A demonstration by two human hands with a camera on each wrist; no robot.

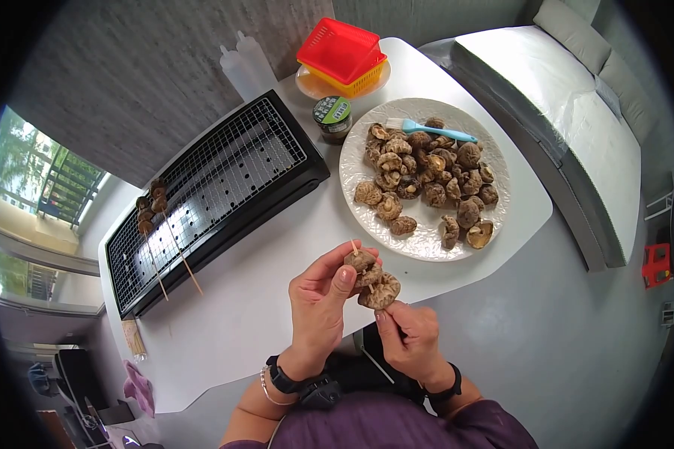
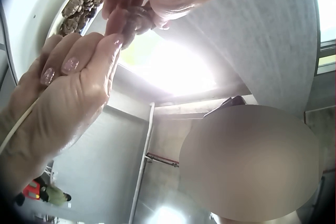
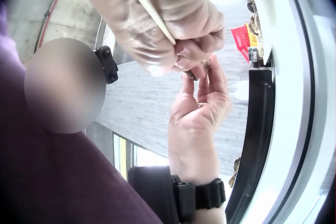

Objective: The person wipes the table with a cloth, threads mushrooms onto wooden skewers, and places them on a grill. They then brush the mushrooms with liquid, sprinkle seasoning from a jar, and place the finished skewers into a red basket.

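Note:
My left hand [image 1: 318,299] holds several dried shiitake mushrooms [image 1: 380,290] threaded on a wooden skewer, thumb and fingers around the upper ones. The skewer's tip [image 1: 354,245] pokes out above the top mushroom. Just under the lowest cap, my right hand [image 1: 410,337] pinches the skewer with thumb and curled fingers. In the right wrist view the skewer [image 3: 144,4] runs back along the right palm. In the left wrist view the hands largely cover the mushrooms. Beyond the hands lies a white plate [image 1: 352,213] with a heap of dried shiitake.
A black grill [image 1: 225,176] stands at left, two mushroom skewers [image 1: 157,202] lying across it. On the plate's heap rests a blue brush [image 1: 457,135]. Behind are a green-lidded jar [image 1: 332,116], red and yellow baskets [image 1: 341,49] and squeeze bottles [image 1: 247,66]. A skewer pack [image 1: 133,338] sits at the left edge.

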